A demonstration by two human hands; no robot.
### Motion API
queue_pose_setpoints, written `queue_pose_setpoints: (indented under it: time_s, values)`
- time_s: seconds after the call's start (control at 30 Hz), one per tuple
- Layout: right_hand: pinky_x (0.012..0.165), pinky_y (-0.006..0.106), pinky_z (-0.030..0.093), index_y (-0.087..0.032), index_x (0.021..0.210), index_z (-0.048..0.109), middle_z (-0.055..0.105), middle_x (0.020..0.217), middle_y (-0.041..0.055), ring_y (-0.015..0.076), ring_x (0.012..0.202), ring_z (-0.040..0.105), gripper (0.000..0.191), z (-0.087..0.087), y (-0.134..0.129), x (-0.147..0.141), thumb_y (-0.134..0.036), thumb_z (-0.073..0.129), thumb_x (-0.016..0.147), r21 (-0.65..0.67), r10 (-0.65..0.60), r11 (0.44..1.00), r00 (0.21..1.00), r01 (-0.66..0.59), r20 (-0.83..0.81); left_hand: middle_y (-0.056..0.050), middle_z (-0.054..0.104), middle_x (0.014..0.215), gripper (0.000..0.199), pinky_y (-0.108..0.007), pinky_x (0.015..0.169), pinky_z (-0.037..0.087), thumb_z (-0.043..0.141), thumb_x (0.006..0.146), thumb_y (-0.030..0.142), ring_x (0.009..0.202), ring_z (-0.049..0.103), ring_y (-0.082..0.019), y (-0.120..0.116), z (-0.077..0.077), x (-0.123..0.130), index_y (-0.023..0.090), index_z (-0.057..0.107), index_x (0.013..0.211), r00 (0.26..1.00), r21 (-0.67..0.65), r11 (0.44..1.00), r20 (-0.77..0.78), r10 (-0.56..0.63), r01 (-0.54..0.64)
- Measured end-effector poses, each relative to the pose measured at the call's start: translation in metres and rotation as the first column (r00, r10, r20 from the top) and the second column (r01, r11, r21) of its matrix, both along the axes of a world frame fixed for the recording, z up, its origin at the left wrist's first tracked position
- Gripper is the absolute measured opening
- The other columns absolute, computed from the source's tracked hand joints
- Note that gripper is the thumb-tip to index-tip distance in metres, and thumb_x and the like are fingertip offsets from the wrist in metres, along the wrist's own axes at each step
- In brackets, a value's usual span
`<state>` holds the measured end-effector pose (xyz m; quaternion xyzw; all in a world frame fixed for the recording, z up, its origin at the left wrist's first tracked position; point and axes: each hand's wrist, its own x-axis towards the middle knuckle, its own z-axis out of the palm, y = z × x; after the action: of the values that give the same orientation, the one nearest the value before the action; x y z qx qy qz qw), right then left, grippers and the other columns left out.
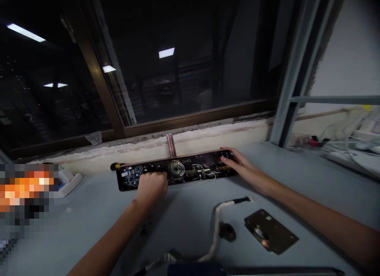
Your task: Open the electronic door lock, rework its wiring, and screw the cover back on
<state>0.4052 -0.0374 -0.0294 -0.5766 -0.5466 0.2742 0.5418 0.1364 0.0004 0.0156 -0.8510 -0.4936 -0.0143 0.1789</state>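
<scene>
A long black housing (pixel 192 171), which looks like the inner side of an electronic door lock panel, lies tilted towards me at the back of the table. It carries a blue circuit board (pixel 132 175), a round metal part (pixel 177 169) and thin wires. A shiny pinkish bar (pixel 171 144) sticks up behind it. My right hand (pixel 234 160) grips the right end, thumb on the open face and fingers over the top edge. Closed like a fist, my left hand (pixel 152 185) rests against the housing beside the circuit board; what its fingers pinch is hidden.
Nearer me lie a white-wrapped cable (pixel 217 224), a dark ring-shaped part (pixel 228 231) and a flat metal plate (pixel 271 231) with a hole. Small dark bits (pixel 144 230) sit at left. A clear plastic cup (pixel 94 138) stands on the sill; cables (pixel 350 145) crowd the right.
</scene>
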Motion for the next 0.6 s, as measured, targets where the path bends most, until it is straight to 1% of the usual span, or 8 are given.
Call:
queue_pose_setpoints:
  time_s: [0.1, 0.23, 0.47, 0.6]
  values:
    - [0.093, 0.035, 0.037, -0.027, 0.115, 0.043, 0.055, 0.108, 0.0029, 0.0236, 0.106, 0.048, 0.055, -0.001, -0.0001, 0.0011, -0.06, 0.049, 0.071, -0.003, -0.003, 1.0, 1.0, 0.003, 0.012, -0.01, 0.068, 0.082, 0.029, -0.031, 0.061, 0.044, 0.035, 0.082, 0.022, 0.076, 0.064, -0.025, 0.0011, 0.0016, -0.0007, 0.017, 0.064, 0.08, 0.999, -0.025, 0.999, -0.017, -0.036, 0.036]
    - [0.091, 0.035, 0.038, -0.027, 0.115, 0.043, 0.056, 0.107, 0.0026, 0.0235, 0.106, 0.048, 0.054, -0.0007, 0.0003, 0.0003, -0.058, 0.049, 0.071, -0.001, -0.018, 1.0, 0.999, 0.018, 0.027, -0.006, 0.068, 0.085, 0.027, -0.028, 0.065, 0.044, 0.037, 0.082, 0.022, 0.081, 0.064, -0.021, 0.0055, 0.0027, -0.0045, 0.019, 0.063, 0.079, 0.997, -0.066, 0.995, -0.024, -0.075, 0.073]
    - [0.092, 0.033, 0.039, -0.025, 0.115, 0.042, 0.054, 0.109, 0.0032, 0.0227, 0.105, 0.049, 0.057, 0.0036, -0.001, -0.0029, -0.058, 0.051, 0.069, 0.0, 0.001, 1.0, 1.0, -0.001, -0.002, -0.007, 0.068, 0.089, 0.031, -0.031, 0.065, 0.045, 0.033, 0.085, 0.024, 0.082, 0.064, -0.023, 0.0048, -0.004, -0.0052, 0.02, 0.063, 0.09, 1.0, -0.042, 0.999, 0.017, -0.012, 0.013]
    - [0.094, 0.035, 0.037, -0.024, 0.115, 0.043, 0.054, 0.109, 0.0035, 0.0231, 0.104, 0.049, 0.058, 0.0041, -0.0023, -0.0029, -0.058, 0.051, 0.068, -0.017, -0.013, 1.0, 1.0, 0.012, -0.005, -0.007, 0.068, 0.089, 0.031, -0.032, 0.065, 0.046, 0.034, 0.085, 0.026, 0.082, 0.064, -0.024, 0.0038, -0.0061, -0.0041, 0.022, 0.064, 0.09, 0.999, -0.032, 0.999, 0.041, 0.034, -0.032]
